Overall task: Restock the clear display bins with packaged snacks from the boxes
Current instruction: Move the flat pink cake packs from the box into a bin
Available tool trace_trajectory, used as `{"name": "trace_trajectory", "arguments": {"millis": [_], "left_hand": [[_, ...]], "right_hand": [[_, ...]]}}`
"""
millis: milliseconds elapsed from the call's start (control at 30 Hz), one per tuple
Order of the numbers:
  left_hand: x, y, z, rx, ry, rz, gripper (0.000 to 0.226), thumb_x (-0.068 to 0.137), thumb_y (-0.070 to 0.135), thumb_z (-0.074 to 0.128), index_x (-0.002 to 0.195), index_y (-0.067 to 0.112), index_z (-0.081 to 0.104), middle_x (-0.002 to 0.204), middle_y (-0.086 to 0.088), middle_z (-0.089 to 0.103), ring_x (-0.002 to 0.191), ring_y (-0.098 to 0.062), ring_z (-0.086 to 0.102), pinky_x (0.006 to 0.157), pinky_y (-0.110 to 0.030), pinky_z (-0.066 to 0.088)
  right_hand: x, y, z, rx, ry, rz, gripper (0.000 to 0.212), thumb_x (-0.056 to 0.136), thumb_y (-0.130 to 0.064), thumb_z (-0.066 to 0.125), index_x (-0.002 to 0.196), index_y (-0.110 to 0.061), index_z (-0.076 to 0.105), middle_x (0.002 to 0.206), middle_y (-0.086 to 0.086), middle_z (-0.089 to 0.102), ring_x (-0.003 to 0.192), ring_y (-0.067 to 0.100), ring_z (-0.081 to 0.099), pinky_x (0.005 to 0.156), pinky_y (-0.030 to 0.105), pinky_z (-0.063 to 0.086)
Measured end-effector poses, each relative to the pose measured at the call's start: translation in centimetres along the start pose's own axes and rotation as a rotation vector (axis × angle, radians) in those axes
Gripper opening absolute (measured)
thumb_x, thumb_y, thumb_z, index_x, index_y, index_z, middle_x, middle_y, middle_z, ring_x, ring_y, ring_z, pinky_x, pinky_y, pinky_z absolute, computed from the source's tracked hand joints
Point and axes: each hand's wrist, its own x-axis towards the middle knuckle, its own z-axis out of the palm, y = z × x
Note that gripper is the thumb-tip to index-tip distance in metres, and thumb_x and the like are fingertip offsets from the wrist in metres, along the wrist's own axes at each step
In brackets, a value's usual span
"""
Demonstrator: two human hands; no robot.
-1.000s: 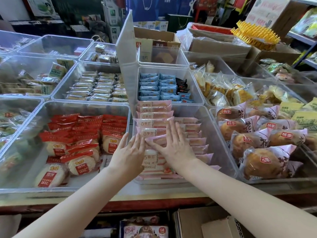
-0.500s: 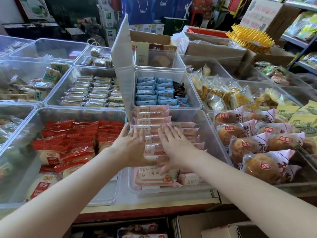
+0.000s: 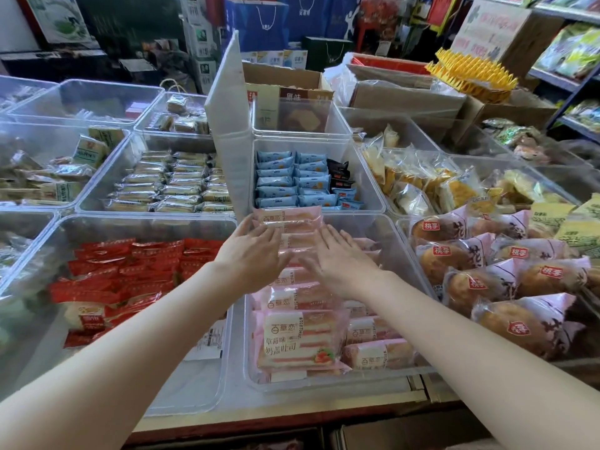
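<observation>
Pink snack packets [image 3: 300, 332]: rows of pink-wrapped sandwich cakes fill the clear bin [image 3: 402, 376] at the front centre of the counter; the nearest packet lies face up with a strawberry printed at its lower corner, and the rows run back toward the bin's far wall.
Counter edge [image 3: 292, 414]: a pale surface with a reddish front strip runs under the front bins.
Left hand [image 3: 251, 254]: fingers straight and spread, palm down, lying along the left side of the stacked pink packets in the rear half of the bin; it clasps nothing.
Right hand [image 3: 341, 258]: fingers straight and slightly fanned, palm down on the right side of the same stack, just beside the left hand, pinching nothing.
Top packet [image 3: 287, 217]: stands at the far end of the row, just beyond both sets of fingertips, its white label facing the camera.
Red packets [image 3: 136, 271]: layered in the clear bin to the left of the pink ones.
Round buns [image 3: 493, 280]: in pale purple wrappers with red labels, heaped in the bin to the right.
Blue packets [image 3: 292, 180]: neat columns in the bin directly behind, with a few dark packets beside them on the right.
Pale long packets [image 3: 172, 186]: rows in the bin behind the red ones.
White divider panel [image 3: 229, 125]: upright between the two rear bins.
Cardboard boxes [image 3: 406, 92]: open, well behind the bins.
Yellow basket stack [image 3: 470, 73]: tilted on the boxes at the far right.
</observation>
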Motion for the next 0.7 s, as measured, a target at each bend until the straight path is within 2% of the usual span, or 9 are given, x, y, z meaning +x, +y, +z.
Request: {"name": "trace_trajectory", "arguments": {"millis": [100,200,267,367,433,533,600,633,700], "left_hand": [[1.5,-0.1,0.4,0.018,-0.100,-0.020,0.072,0.096,0.053,0.008,0.149,0.005,0.005,0.156,-0.012,0.007,0.145,-0.022,0.001,0.117,-0.038,-0.006],[1.2,0.2,2.2,-0.002,-0.189,-0.059,0.081,0.092,0.060,0.004,0.148,0.002,0.002,0.156,-0.015,0.005,0.145,-0.022,0.002,0.117,-0.038,-0.005],[0.8,0.1,2.7,-0.016,-0.157,-0.063,0.081,0.092,0.060,0.006,0.148,0.001,0.008,0.156,-0.014,0.013,0.145,-0.021,0.009,0.117,-0.037,-0.004],[1.4,-0.4,1.7,0.047,0.030,-0.026,0.075,0.094,0.056,0.009,0.142,0.003,0.030,0.147,-0.011,0.038,0.139,-0.020,0.029,0.117,-0.035,0.001],[2.6,-0.5,0.7,0.063,0.126,-0.009,0.071,0.095,0.053,0.010,0.142,0.003,0.030,0.146,-0.011,0.039,0.137,-0.020,0.032,0.117,-0.036,0.003],[4.0,-0.6,0.4,0.088,-0.015,-0.048,0.074,0.094,0.055,0.008,0.143,0.004,0.028,0.148,-0.014,0.033,0.141,-0.024,0.024,0.118,-0.039,0.003],[4.5,-0.7,0.8,0.173,-0.157,-0.049,0.075,0.093,0.057,0.004,0.137,0.009,0.043,0.140,-0.013,0.046,0.137,-0.025,0.031,0.118,-0.041,0.005],[4.8,-0.7,0.9,0.215,-0.177,-0.034,0.076,0.092,0.057,0.002,0.131,0.013,0.050,0.133,-0.010,0.053,0.133,-0.023,0.037,0.118,-0.042,0.006],[5.5,-1.0,0.6,0.218,-0.105,-0.033,0.076,0.092,0.056,0.000,0.124,0.017,0.057,0.120,-0.005,0.063,0.124,-0.019,0.048,0.118,-0.042,0.006]], "right_hand": [[1.3,0.2,-0.6,0.064,0.016,0.032,0.068,0.100,-0.048,0.015,0.151,-0.007,-0.003,0.158,0.012,-0.011,0.146,0.025,-0.005,0.118,0.037,-0.002],[1.9,-0.1,-0.4,0.125,-0.056,0.017,0.067,0.100,-0.048,0.021,0.151,-0.006,0.009,0.157,0.011,-0.014,0.144,0.034,0.013,0.116,0.044,0.013],[1.9,-0.2,0.2,0.139,-0.058,0.017,0.070,0.099,-0.051,0.021,0.150,-0.005,0.014,0.157,0.011,-0.013,0.143,0.035,0.015,0.116,0.045,0.016],[2.2,0.0,0.3,0.055,-0.008,0.027,0.070,0.099,-0.051,0.015,0.150,-0.003,0.009,0.158,0.013,-0.008,0.146,0.030,0.003,0.119,0.041,0.007],[3.0,0.4,-0.4,0.017,0.047,0.027,0.068,0.100,-0.049,0.013,0.150,-0.004,0.001,0.158,0.012,-0.010,0.146,0.026,-0.005,0.118,0.040,0.000],[4.3,0.7,-1.1,-0.014,0.036,0.025,0.067,0.100,-0.049,0.011,0.150,-0.008,-0.004,0.158,0.008,-0.013,0.146,0.020,-0.011,0.117,0.041,-0.004],[5.0,0.8,-1.2,-0.085,-0.033,0.036,0.065,0.101,-0.047,0.010,0.150,-0.007,-0.003,0.158,0.008,-0.011,0.146,0.019,-0.010,0.117,0.043,-0.005],[5.2,0.8,-1.1,-0.115,-0.052,0.040,0.064,0.101,-0.045,0.009,0.150,-0.006,-0.001,0.158,0.009,-0.010,0.146,0.019,-0.010,0.118,0.044,-0.005],[5.5,0.8,-1.3,-0.118,-0.013,0.038,0.063,0.101,-0.044,0.010,0.150,-0.005,0.003,0.158,0.010,-0.007,0.146,0.021,-0.009,0.117,0.044,-0.005]]}}
